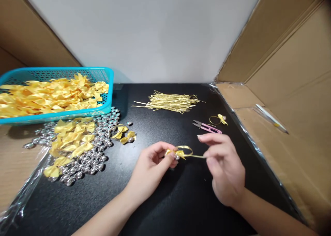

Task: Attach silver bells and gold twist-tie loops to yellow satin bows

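Between the thumb and fingers of my left hand (155,165) is a yellow ribbon bow (181,154) with a silver bell (177,157) at its middle. A gold twist tie (192,155) forms a loop behind the bow, and its end runs to the right. My right hand (226,167) pinches that end between thumb and finger. Beyond the right hand lie pink-handled thread snips (208,126), blades pointing left. A bow with a bell and a looped tie (221,119) rests farther back at the right.
A blue plastic basket (111,91) full of yellow bows stands at the left. In front of it, silver bells (98,156) and loose bows (74,136) are spread. A pile of gold ties (173,102) lies at the back. A craft knife (271,119) lies on cardboard at right.
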Demonstrator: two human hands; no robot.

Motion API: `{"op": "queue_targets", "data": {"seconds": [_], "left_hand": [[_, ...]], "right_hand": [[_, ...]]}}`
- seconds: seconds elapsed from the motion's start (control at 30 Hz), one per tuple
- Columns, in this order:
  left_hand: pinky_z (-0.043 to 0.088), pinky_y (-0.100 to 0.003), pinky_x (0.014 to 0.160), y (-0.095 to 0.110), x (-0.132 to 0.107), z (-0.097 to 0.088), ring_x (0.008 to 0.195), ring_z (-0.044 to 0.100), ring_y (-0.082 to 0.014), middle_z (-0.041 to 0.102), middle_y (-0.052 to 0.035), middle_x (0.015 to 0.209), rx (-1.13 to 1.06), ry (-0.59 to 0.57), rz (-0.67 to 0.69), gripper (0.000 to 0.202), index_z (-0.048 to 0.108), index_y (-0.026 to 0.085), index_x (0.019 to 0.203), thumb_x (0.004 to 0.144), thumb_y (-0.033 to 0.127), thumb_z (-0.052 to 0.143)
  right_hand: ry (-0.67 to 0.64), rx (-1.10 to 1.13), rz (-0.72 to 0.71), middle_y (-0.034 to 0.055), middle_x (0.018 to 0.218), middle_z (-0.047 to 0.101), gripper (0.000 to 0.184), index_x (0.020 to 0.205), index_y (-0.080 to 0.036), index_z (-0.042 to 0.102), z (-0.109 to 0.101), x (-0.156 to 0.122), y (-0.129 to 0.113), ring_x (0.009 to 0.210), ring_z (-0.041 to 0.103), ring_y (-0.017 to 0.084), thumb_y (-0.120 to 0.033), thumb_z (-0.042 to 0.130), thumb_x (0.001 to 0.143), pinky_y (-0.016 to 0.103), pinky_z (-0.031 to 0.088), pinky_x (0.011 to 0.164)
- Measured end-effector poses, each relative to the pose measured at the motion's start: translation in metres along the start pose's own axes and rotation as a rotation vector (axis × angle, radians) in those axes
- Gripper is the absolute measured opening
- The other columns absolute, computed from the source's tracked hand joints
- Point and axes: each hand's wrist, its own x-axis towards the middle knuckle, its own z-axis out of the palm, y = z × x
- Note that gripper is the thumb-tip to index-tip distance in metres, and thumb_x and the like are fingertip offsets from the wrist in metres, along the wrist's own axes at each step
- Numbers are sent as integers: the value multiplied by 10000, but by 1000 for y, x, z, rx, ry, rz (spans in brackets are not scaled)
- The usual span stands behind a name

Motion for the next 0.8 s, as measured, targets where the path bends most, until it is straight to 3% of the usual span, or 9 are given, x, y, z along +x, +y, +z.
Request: {"op": "queue_targets", "data": {"seconds": [0.1,0.2,0.3,0.47,0.57,0.7,0.8], "left_hand": [[523,-201,602,-2,0,0,586,622,-111,687,-9,643,7,3,16,122,695,158,778,751,264,750],[524,-199,599,-3,1,-1,585,630,-106,681,5,659,10,49,48,119,677,163,788,752,256,742],[524,-199,597,-3,2,-3,582,635,-101,670,20,668,30,111,90,130,655,165,798,766,271,723],[506,-185,584,-2,5,-6,571,614,-86,659,27,656,99,153,141,124,633,158,787,764,262,697],[495,-182,579,-2,5,-6,573,600,-85,648,29,651,146,152,168,106,627,161,774,767,252,681],[477,-176,577,-4,3,-6,593,581,-86,629,30,651,226,143,216,84,622,167,771,789,240,659],[472,-183,582,-6,1,-7,621,586,-96,643,15,689,283,114,230,67,627,167,775,794,226,653]], "right_hand": [[75,-54,147,58,904,621,123,818,-231,576,3,10,14,957,596,234,-143,531,891,390,480,857],[-63,-246,266,35,740,634,141,721,-212,599,7,19,28,746,580,204,-136,577,838,343,456,693],[-178,-264,345,24,674,637,129,672,-203,620,10,22,33,689,556,194,-133,603,780,340,428,674],[-176,365,505,11,712,616,123,677,-214,613,7,22,28,698,559,173,-271,680,763,311,451,668],[-181,696,524,13,760,628,171,677,-223,620,2,23,24,754,584,181,-332,735,742,327,482,723],[-235,853,490,4,799,683,118,747,-246,662,-2,21,18,775,636,178,-308,761,763,344,516,764],[-151,826,493,0,817,730,107,758,-256,672,-2,21,15,761,675,172,-295,772,765,353,549,775]]}}
